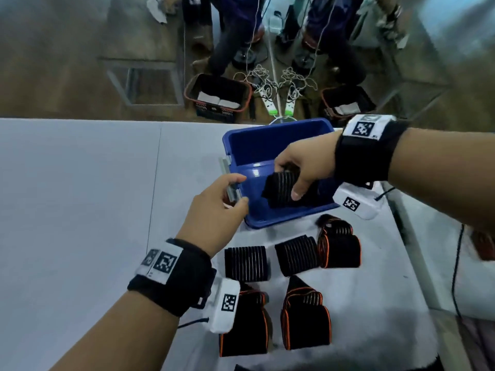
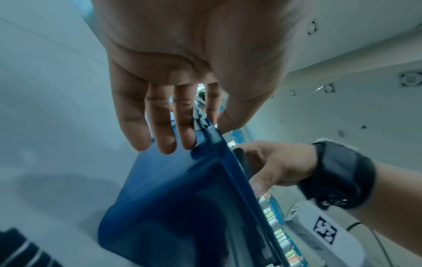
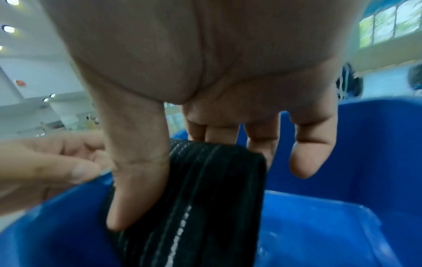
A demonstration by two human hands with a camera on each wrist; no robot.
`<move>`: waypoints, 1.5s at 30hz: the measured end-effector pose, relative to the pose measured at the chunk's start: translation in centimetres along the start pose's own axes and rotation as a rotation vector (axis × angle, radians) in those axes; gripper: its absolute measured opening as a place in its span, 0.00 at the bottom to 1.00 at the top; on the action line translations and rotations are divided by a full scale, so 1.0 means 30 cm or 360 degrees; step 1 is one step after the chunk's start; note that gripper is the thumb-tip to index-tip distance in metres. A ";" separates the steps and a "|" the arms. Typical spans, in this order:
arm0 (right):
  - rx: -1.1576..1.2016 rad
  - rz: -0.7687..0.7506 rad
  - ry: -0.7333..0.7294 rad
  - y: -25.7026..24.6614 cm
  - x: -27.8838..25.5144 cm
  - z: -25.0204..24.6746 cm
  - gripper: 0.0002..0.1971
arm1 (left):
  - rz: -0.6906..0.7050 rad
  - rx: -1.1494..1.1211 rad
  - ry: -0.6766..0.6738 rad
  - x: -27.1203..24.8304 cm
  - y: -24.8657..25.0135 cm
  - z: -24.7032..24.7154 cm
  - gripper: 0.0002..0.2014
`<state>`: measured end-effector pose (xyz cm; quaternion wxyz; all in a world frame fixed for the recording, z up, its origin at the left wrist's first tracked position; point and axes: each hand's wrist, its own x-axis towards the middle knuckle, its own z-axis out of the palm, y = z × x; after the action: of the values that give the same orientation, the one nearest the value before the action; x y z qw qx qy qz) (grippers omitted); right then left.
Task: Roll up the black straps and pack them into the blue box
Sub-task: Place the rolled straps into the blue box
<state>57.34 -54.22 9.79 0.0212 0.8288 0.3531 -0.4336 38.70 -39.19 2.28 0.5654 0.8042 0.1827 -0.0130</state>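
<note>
The blue box (image 1: 278, 145) stands on the white table (image 1: 80, 210), tilted toward me. My right hand (image 1: 288, 180) reaches inside it and grips a rolled black strap (image 1: 280, 190) between thumb and fingers; in the right wrist view the strap (image 3: 205, 198) hangs just above the box floor (image 3: 319, 225). My left hand (image 1: 242, 190) pinches the box's left rim at a grey latch, fingers on the outer wall (image 2: 173, 189) and thumb inside. Two more rolled straps (image 1: 246, 263) (image 1: 296, 255) lie in front of the box. Three folded straps with orange edging (image 1: 338, 245) (image 1: 243, 322) (image 1: 305, 319) lie nearby.
The table's far edge runs just behind the box. Beyond it on the floor are a red-rimmed crate (image 1: 217, 95), power strips (image 1: 270, 103) with tangled cables, and a person's legs. A black cable (image 1: 455, 277) hangs by the table's right edge.
</note>
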 end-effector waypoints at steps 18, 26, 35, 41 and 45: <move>-0.0430 0.0008 -0.0348 -0.052 0.422 0.079 0.20 | 0.0034 0.0103 0.0023 0.000 0.018 0.000 0.17; -0.0593 0.0013 -0.0310 -0.073 0.418 0.106 0.18 | 0.0012 0.0086 0.0043 0.002 0.017 0.010 0.18; -0.0402 -0.0027 -0.0130 -0.082 0.316 0.047 0.21 | 0.0003 0.0060 0.0058 0.012 0.004 0.016 0.18; -0.0425 -0.0295 0.0664 -0.107 -0.055 -0.045 0.21 | -0.0004 0.0059 0.0054 0.021 -0.005 0.017 0.18; 0.0098 -0.0417 0.0593 -0.111 -0.320 0.101 0.16 | 0.0020 0.0096 0.0039 0.022 0.000 0.013 0.18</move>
<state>49.60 -58.20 15.84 -0.1261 0.8418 0.4421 -0.2828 39.39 -39.35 1.98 0.5387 0.8222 0.1840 -0.0051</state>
